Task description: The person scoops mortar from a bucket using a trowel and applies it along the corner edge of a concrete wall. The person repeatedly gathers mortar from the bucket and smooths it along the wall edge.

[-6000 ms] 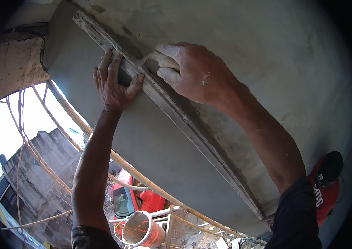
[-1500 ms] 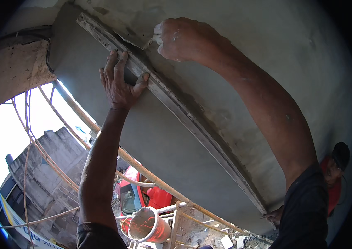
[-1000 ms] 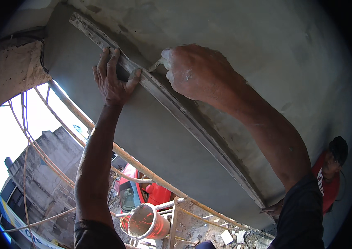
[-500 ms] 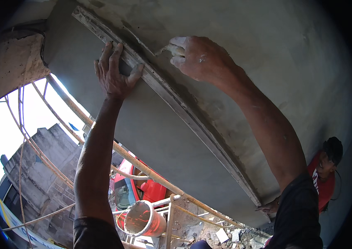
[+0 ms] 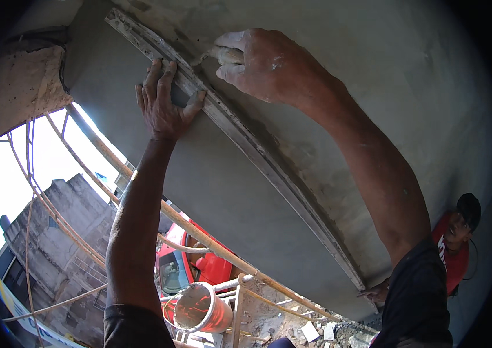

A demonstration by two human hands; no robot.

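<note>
A long straight metal straightedge [image 5: 269,165], smeared with mortar, lies slantwise against the grey plastered surface [image 5: 223,191]. My left hand [image 5: 168,104] presses on its upper part, fingers spread, with the fingertips and thumb touching the bar. Above the bar, my right hand [image 5: 257,64] is closed around the handle of a small trowel [image 5: 201,59]. The trowel's neck shows beside my fingers; its blade sits nearly edge-on at the bar and is hard to make out. At the bar's lower right end, a co-worker's hand [image 5: 377,290] touches it.
A co-worker [image 5: 457,249] in a red shirt and dark cap stands at the lower right. Scaffold poles [image 5: 211,243] cross below the plaster. A mortar-stained bucket [image 5: 202,307] stands there, with a red vehicle [image 5: 208,261] beyond it and rubble [image 5: 315,330] on the ground.
My right hand has moved up and left with the trowel, nearer the bar. My left hand and the bar's upper end have shifted slightly right.
</note>
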